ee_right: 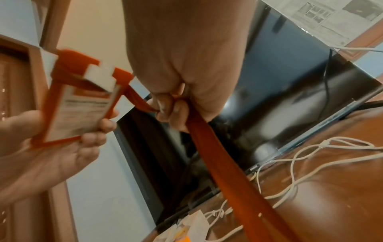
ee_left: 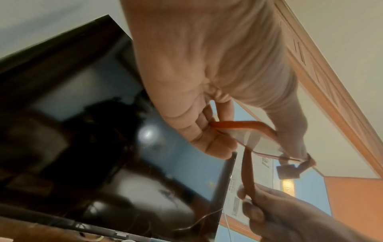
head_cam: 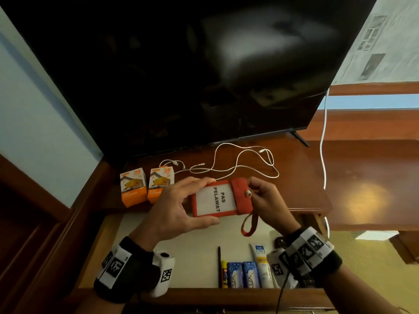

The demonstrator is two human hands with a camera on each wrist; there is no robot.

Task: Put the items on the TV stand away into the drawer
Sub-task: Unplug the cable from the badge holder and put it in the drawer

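A red card holder point(head_cam: 215, 198) with a white card reading "PAS PELAWAT" is held in the air above the open drawer point(head_cam: 181, 257). My left hand point(head_cam: 181, 205) grips its left end between thumb and fingers. My right hand point(head_cam: 260, 196) pinches the red lanyard strap point(ee_right: 228, 155) wound round the holder's right end; a loop of the strap point(head_cam: 249, 225) hangs below. Two orange charger boxes point(head_cam: 145, 186) and white cables point(head_cam: 238, 164) lie on the TV stand point(head_cam: 340, 177). From the right wrist, the holder point(ee_right: 82, 104) shows its back.
The black TV point(head_cam: 204, 75) stands right behind the items. In the drawer's front right lie a pen point(head_cam: 219, 266), a yellow tube point(head_cam: 224, 273), two blue packets point(head_cam: 242, 274), a white tube point(head_cam: 261, 266) and a dark object under my right wrist. Another white cable point(head_cam: 323, 143) hangs at the right.
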